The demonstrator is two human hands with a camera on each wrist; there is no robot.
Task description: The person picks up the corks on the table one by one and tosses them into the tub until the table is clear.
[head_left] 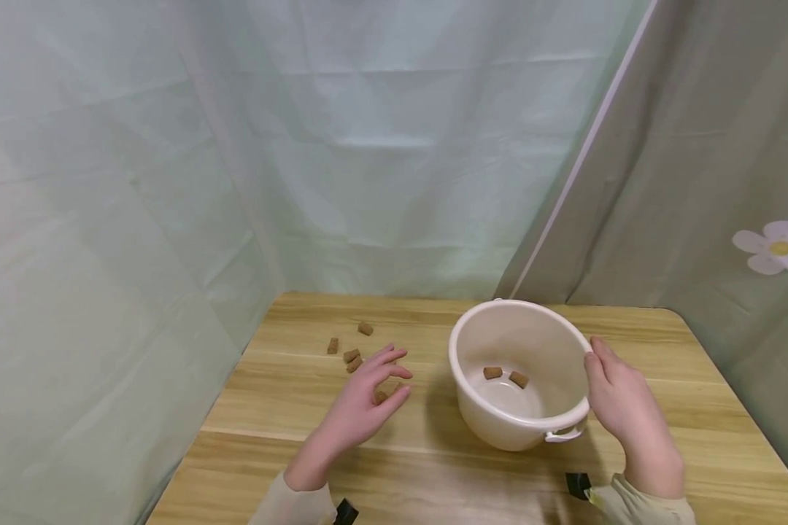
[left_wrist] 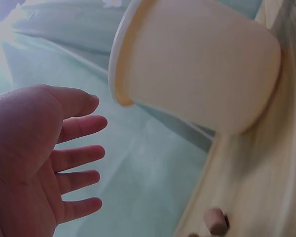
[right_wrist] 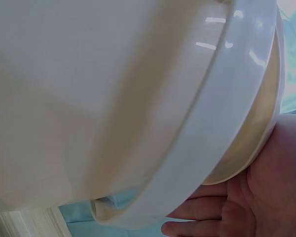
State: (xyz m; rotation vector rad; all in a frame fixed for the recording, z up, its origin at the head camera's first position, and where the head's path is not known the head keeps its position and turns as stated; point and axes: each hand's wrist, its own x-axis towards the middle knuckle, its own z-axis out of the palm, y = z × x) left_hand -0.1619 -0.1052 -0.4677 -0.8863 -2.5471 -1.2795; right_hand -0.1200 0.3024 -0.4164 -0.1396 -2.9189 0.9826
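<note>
A white plastic bucket [head_left: 499, 430] with a carry handle [head_left: 565, 435] stands on the table. Two small brown cork-like pieces [head_left: 492, 372] lie on its floor. At the right side of the rim, my right hand [head_left: 630, 405] grips the bucket; the right wrist view shows the palm and fingers behind the handle [right_wrist: 187, 148]. My left hand [head_left: 368, 401] hovers left of the bucket with fingers spread and nothing held. Under and beside it, more brown pieces [head_left: 351, 356] lie scattered, some partly hidden by the hand. The left wrist view shows its straight fingers [left_wrist: 81, 157] apart from the bucket.
The wood-grain table [head_left: 236, 452] ends at a back edge just behind the bucket. Pale green curtains [head_left: 394, 182] hang around the back and sides, with a white flower [head_left: 780, 248] on the right one.
</note>
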